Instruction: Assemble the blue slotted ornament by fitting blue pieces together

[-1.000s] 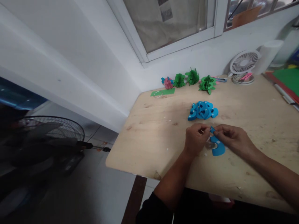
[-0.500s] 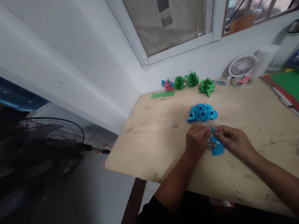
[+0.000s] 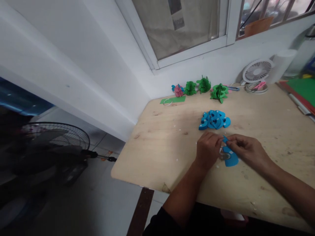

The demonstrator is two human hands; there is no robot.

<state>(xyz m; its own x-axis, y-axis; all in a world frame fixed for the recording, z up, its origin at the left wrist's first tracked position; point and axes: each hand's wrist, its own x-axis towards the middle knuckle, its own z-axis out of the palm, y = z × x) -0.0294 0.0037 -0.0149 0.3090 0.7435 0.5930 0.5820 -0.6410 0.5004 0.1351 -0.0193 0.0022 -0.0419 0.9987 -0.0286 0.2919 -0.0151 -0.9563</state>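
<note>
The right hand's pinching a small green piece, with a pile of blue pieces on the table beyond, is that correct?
Not quite: the head view shows the right hand pinching a small blue piece, not a green one. The pile of blue pieces does lie on the table beyond.

No readable text, label, brand, number or sign.
Too small to make out any print on the pale patches of the piled blue pieces (image 3: 215, 124) or of the held blue piece (image 3: 231, 161); too blurred to make out any on the dark squares (image 3: 178, 23) at the window (image 3: 199, 29), or on the hub of the small white fan (image 3: 257, 71).
</note>
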